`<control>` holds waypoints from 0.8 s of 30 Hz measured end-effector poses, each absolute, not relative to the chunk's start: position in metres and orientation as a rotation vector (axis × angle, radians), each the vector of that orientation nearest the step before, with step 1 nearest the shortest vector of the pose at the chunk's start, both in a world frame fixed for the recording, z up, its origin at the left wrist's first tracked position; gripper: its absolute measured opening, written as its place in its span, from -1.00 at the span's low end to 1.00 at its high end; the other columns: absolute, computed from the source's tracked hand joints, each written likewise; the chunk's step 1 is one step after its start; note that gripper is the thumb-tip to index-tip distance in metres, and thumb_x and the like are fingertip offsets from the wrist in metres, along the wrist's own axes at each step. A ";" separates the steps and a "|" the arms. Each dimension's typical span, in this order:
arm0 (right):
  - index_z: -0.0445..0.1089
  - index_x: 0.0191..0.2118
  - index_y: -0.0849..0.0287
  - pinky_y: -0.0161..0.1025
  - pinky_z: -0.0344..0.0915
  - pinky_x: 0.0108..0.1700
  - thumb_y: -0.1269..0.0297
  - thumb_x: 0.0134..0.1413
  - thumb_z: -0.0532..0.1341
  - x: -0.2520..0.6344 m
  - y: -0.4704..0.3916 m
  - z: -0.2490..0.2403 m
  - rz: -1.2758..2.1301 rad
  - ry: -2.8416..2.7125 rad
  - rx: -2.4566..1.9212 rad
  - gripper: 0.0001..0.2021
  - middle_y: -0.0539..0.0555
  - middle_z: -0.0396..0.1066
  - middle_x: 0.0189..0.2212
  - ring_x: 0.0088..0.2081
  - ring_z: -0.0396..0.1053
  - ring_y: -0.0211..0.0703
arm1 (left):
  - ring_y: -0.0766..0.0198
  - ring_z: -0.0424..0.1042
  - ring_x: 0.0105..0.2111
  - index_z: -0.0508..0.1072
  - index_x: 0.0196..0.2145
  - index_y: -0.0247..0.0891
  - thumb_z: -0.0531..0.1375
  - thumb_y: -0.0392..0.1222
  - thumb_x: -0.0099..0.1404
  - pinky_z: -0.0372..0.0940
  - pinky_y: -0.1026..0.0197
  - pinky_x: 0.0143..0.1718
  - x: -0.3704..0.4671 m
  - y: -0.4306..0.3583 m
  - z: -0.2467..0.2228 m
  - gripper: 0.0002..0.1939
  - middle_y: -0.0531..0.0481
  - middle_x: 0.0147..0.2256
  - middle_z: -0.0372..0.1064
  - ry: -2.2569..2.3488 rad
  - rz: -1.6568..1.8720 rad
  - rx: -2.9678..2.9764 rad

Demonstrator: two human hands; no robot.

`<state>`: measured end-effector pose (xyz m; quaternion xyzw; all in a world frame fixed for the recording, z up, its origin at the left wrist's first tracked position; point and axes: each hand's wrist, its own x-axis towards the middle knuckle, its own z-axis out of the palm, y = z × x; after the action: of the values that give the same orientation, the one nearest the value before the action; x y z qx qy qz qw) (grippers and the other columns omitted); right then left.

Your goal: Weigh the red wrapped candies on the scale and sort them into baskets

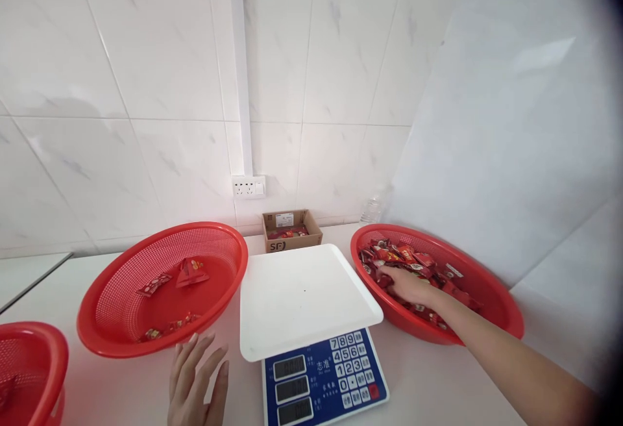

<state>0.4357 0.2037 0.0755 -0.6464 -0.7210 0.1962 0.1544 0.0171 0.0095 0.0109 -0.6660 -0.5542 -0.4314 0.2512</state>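
Observation:
My right hand (409, 284) reaches down into the right red plastic basket (506, 312), among a heap of small red wrapped packets (413, 256). Its fingertips are sunk between the packets, so whether they grip one is hidden. At the lower left, my left hand (197, 380) is open with its fingers apart and holds nothing. It is in front of the left red basket (121, 283), where a few red packets (191, 273) lie. Between the hands stands a digital scale (326, 377) with a bare white weighing pan (306, 302) and a blue keypad panel.
Behind the scale, a small cardboard box (292, 241) contains red packets. A clear plastic bottle (372, 210) stands by the tiled wall. Another red basket (53, 354) is cut off at the lower left. A socket panel (248, 186) is on the wall.

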 end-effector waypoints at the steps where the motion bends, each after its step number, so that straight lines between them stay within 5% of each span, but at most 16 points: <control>1: 0.44 -0.26 0.06 -0.16 0.40 -0.36 0.32 -0.03 0.11 0.439 0.206 0.082 0.620 -2.001 -1.864 -0.80 0.04 0.52 -0.36 -0.40 0.46 -0.07 | 0.03 0.23 0.09 0.35 -0.11 -0.17 0.11 -0.35 0.24 0.12 -0.05 0.13 0.016 0.010 0.010 -0.75 -0.18 -0.09 0.35 -1.505 -1.172 -1.819; 9: 0.23 -0.04 0.11 -0.18 0.47 -0.32 0.32 0.00 0.18 0.422 0.211 0.134 0.966 -1.427 -1.661 -0.65 0.19 0.40 -0.08 -0.27 0.48 -0.06 | 0.01 0.29 0.01 0.37 -0.14 -0.21 0.09 -0.29 0.28 0.19 -0.01 0.01 0.013 0.015 0.006 -0.81 -0.19 -0.14 0.38 -1.515 -1.150 -1.821; 19: 0.33 -0.22 0.16 -0.30 0.41 -0.29 0.36 -0.15 0.37 0.314 0.189 0.147 1.522 -1.716 -1.330 -0.68 0.01 0.39 -0.35 -0.34 0.40 -0.27 | 0.07 0.37 -0.08 0.39 -0.13 -0.24 0.11 -0.31 0.28 0.29 0.06 -0.12 0.015 0.012 0.014 -0.80 -0.18 -0.15 0.41 -1.513 -1.219 -1.793; 24: 0.33 -0.16 0.15 -0.31 0.40 -0.31 0.28 -0.04 0.31 0.299 0.185 0.142 1.518 -1.797 -1.294 -0.71 0.06 0.37 -0.26 -0.31 0.40 -0.26 | 0.11 0.39 -0.12 0.39 -0.12 -0.22 0.10 -0.31 0.29 0.32 0.08 -0.14 0.014 0.012 0.014 -0.79 -0.15 -0.18 0.43 -1.563 -1.259 -1.820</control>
<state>0.2985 0.1848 0.1424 -0.4695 -0.6519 0.5507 0.2264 0.0141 0.0116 0.0138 -0.6562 -0.5634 -0.4538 0.2146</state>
